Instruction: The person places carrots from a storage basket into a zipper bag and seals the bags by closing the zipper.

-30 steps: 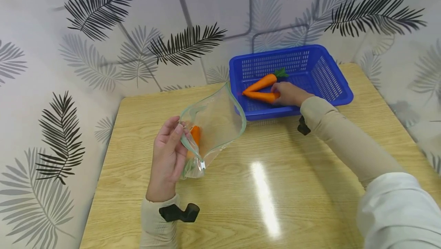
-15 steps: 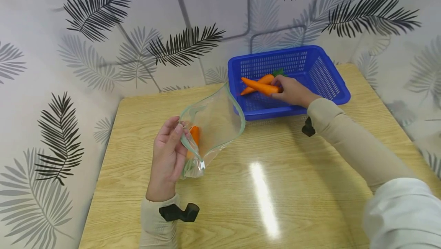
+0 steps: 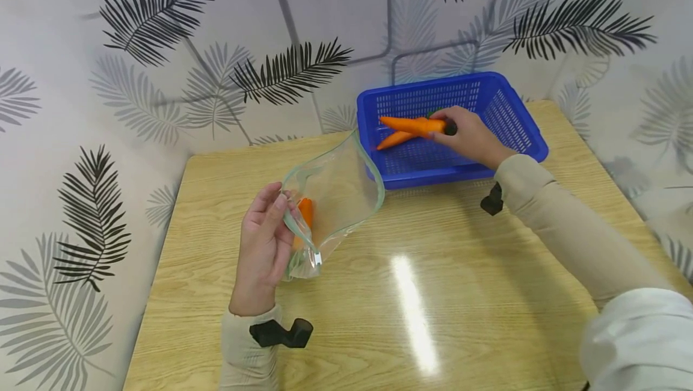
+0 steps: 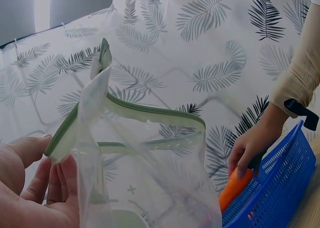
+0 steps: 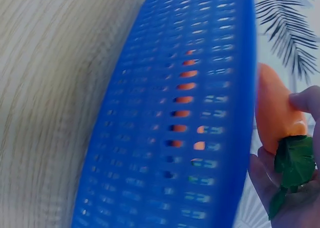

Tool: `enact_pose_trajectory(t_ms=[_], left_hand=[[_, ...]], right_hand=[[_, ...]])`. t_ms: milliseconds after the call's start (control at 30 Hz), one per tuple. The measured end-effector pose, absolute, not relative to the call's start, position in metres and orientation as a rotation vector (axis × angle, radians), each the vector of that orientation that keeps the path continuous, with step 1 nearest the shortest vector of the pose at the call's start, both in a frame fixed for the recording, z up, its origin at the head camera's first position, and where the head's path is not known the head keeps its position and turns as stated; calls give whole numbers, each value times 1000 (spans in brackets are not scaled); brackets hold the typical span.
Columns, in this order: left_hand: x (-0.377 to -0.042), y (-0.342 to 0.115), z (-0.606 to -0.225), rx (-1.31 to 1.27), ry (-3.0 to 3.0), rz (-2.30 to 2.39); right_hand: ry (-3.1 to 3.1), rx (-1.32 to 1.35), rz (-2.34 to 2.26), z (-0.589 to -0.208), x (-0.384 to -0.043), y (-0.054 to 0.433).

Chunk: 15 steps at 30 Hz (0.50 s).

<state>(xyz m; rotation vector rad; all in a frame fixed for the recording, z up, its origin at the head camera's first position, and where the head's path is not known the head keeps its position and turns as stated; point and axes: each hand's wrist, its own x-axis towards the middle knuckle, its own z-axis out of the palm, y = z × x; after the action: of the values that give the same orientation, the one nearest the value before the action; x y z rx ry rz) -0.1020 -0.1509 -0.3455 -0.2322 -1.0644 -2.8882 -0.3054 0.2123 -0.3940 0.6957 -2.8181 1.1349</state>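
My left hand (image 3: 265,240) pinches the green-edged rim of a clear zip bag (image 3: 343,192), whose mouth gapes wide. Inside the bag, a carrot (image 3: 306,213) shows through the plastic. Over the blue basket (image 3: 452,175), my right hand (image 3: 470,132) grips another carrot (image 3: 403,124) near its leafy end. That held carrot lies above a second carrot (image 3: 391,141) on the basket floor, partly covering it. In the right wrist view, green leaves (image 5: 295,160) hang from the held carrot, and thumb and fingers close round its thick end.
The basket stands at the back right of the wooden table (image 3: 346,331), near the patterned wall (image 3: 227,18). The bag's far corner reaches up to the basket's left side. Black straps with small mounts (image 3: 281,334) sit on both wrists.
My right hand has lifted a carrot from the basket floor and drawn it slightly up and right, so it now crosses the other carrot. The left hand and bag have barely moved.
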Motion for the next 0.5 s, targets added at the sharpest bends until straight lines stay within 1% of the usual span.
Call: enact_pose_trajectory(t_ms=[133, 500], left_hand=[[-102, -151, -345, -225, -1058, -2892], [-104, -149, -346, -218, -1069, -2892]], right_hand=[[-2771, 679, 1141, -389, -302, 213], [-2692, 508, 1344, -368, -285, 212]])
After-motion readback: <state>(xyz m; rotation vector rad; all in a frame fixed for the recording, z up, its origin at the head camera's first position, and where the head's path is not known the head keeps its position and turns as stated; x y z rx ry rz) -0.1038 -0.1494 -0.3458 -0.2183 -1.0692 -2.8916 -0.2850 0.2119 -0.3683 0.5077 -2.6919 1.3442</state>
